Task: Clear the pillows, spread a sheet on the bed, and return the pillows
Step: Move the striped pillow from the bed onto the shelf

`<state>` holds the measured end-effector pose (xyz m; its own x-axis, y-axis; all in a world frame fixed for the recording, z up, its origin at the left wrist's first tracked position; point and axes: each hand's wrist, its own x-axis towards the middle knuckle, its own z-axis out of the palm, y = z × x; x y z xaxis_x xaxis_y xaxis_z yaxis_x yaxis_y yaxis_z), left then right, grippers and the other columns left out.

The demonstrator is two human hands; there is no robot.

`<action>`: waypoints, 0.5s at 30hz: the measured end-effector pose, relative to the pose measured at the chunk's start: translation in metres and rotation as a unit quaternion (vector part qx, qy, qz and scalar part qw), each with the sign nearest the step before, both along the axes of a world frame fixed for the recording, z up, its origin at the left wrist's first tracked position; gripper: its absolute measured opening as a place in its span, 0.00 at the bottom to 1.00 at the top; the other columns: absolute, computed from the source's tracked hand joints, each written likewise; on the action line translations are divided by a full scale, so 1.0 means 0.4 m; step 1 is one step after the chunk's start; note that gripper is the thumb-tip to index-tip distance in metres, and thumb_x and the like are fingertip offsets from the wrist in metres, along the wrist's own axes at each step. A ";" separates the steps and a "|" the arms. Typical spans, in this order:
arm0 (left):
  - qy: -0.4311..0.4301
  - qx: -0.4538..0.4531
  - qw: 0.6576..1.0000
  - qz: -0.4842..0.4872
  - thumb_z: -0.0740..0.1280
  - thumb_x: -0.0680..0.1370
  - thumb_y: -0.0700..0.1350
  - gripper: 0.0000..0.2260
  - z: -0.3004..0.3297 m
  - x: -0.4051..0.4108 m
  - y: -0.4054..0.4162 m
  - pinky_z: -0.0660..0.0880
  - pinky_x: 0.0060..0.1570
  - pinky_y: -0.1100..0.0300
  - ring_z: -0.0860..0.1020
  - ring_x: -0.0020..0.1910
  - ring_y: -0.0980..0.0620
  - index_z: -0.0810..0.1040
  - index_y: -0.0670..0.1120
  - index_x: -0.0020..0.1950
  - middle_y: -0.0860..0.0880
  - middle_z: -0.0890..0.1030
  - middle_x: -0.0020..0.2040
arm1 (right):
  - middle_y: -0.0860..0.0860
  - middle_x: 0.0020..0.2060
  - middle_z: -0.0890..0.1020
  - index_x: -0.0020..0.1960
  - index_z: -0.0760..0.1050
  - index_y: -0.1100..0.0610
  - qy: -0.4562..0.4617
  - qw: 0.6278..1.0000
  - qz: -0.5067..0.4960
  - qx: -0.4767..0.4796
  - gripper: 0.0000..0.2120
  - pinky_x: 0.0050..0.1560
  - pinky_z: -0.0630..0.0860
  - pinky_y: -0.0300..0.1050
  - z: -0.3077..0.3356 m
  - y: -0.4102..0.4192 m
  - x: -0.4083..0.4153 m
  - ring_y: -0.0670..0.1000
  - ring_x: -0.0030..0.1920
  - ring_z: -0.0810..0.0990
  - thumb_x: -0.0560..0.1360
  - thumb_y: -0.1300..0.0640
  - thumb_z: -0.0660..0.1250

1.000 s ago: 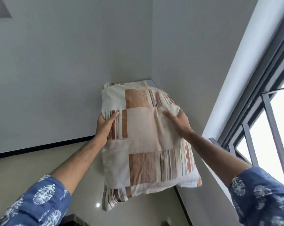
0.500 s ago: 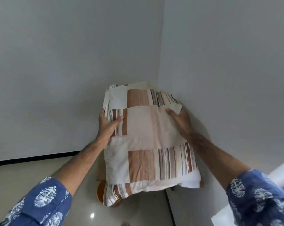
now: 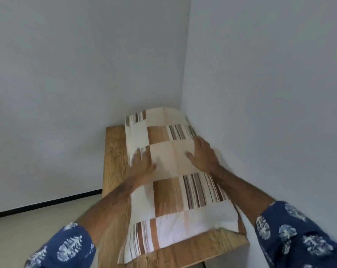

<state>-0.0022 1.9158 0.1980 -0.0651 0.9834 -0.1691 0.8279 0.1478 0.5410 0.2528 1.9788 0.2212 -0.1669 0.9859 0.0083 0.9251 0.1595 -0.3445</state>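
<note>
A patchwork pillow (image 3: pixel 175 192) in cream, brown and striped squares lies lengthwise on a wooden table (image 3: pixel 113 151) in the room's corner. My left hand (image 3: pixel 142 163) rests flat on its left side, fingers spread near the edge and slightly blurred. My right hand (image 3: pixel 202 157) lies flat on its right side with the thumb pointing inward. Neither hand wraps around the pillow. Both forearms reach in from blue patterned sleeves. Neither the bed nor the sheet is in view.
Two plain grey walls (image 3: pixel 67 74) meet right behind the table. The pillow's near end overhangs the table's front edge (image 3: pixel 221 248). A pale floor (image 3: pixel 28 229) with a black skirting strip lies to the left.
The pillow, held up in the air between both hands, has come down onto the wooden table. My hands went from gripping its sides to lying flat on top. The view tilted downward.
</note>
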 end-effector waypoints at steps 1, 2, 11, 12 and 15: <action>0.029 -0.031 0.998 -0.050 0.53 0.81 0.65 0.36 -0.048 0.015 -0.007 0.51 0.77 0.35 0.44 0.82 0.41 0.42 0.50 0.82 0.44 0.42 0.83 | 0.58 0.81 0.54 0.82 0.49 0.56 -0.034 0.998 0.054 -0.021 0.38 0.78 0.56 0.59 -0.052 -0.001 -0.007 0.60 0.80 0.55 0.81 0.37 0.57; 0.054 -0.050 0.993 -0.092 0.51 0.82 0.65 0.36 -0.098 0.028 -0.012 0.49 0.78 0.35 0.42 0.82 0.42 0.39 0.50 0.82 0.45 0.39 0.82 | 0.56 0.82 0.50 0.83 0.47 0.53 -0.070 0.993 0.091 -0.040 0.39 0.79 0.51 0.60 -0.097 -0.010 -0.010 0.58 0.81 0.51 0.81 0.32 0.50; 0.119 0.034 0.990 -0.066 0.36 0.77 0.72 0.40 -0.194 0.060 -0.045 0.45 0.79 0.41 0.38 0.81 0.47 0.39 0.51 0.82 0.47 0.40 0.83 | 0.54 0.82 0.53 0.82 0.53 0.52 -0.080 0.984 0.156 0.016 0.35 0.80 0.44 0.63 -0.220 0.011 -0.001 0.55 0.82 0.50 0.81 0.34 0.46; 0.128 0.038 0.989 -0.058 0.36 0.77 0.72 0.40 -0.193 0.060 -0.048 0.45 0.79 0.41 0.38 0.81 0.47 0.40 0.50 0.83 0.47 0.41 0.83 | 0.55 0.82 0.53 0.82 0.53 0.53 -0.076 0.982 0.170 0.026 0.35 0.80 0.45 0.64 -0.213 0.017 -0.016 0.55 0.82 0.50 0.81 0.34 0.46; 0.153 0.026 0.988 -0.006 0.38 0.78 0.70 0.39 -0.171 0.046 -0.080 0.44 0.79 0.40 0.40 0.82 0.46 0.43 0.48 0.83 0.46 0.41 0.83 | 0.56 0.82 0.55 0.82 0.54 0.55 -0.069 0.968 0.236 0.058 0.35 0.80 0.47 0.64 -0.186 0.013 -0.110 0.57 0.81 0.52 0.80 0.37 0.48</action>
<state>0.0161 1.8838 0.1294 -0.0940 0.9913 -0.0924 0.9554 0.1159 0.2716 0.2090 1.9840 0.1468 -0.6059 0.7934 0.0588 0.7758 0.6056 -0.1771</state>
